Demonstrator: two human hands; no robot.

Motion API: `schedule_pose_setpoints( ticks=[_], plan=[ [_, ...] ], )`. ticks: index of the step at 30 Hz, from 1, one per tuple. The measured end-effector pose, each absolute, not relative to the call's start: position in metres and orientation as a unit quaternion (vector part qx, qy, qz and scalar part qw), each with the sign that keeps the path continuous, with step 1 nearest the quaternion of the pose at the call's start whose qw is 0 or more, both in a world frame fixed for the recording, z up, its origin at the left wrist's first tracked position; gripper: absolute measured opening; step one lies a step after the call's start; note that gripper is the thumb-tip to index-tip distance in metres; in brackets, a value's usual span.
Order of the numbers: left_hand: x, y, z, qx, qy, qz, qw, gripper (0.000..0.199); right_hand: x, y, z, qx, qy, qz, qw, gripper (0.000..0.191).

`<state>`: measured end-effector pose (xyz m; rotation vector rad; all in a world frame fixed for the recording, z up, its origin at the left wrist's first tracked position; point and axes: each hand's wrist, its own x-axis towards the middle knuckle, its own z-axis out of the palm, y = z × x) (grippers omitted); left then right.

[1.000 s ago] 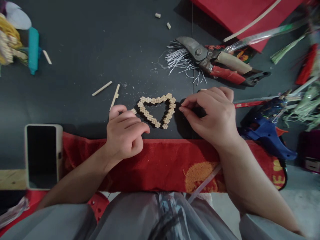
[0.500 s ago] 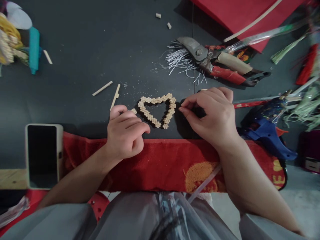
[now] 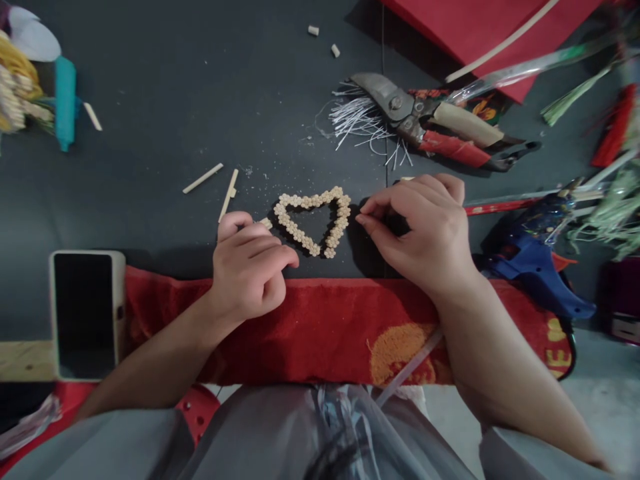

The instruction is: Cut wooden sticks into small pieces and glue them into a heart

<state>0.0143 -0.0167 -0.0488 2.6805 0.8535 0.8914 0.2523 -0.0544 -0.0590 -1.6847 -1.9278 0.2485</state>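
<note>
A heart-shaped outline of small pale flower-like pieces lies on the dark table between my hands, with a small gap at its lower point. My left hand rests to its left, fingers curled and nothing visible in them. To its right, my right hand has thumb and index fingertips pressed together; anything between them is too small to make out. Near my left fingers lie a pale stick with a small bit at its side and another stick.
Pruning shears lie over white strands at the upper right, by red sheets. A blue glue gun is at the right. A phone and red towel line the near edge.
The whole view has shifted very slightly. Both hands keep the same pose, and the heart stays where it was on the table.
</note>
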Motion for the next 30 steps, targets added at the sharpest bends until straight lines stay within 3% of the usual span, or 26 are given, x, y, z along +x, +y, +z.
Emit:
schedule_pose_setpoints(
  ticks=[30],
  plan=[
    [0.0136,-0.0166,-0.0482,0.905,0.290,0.292,0.103,0.028,0.2518,-0.0540,-0.0590,-0.633,-0.719,0.093,0.270,0.009]
  ],
)
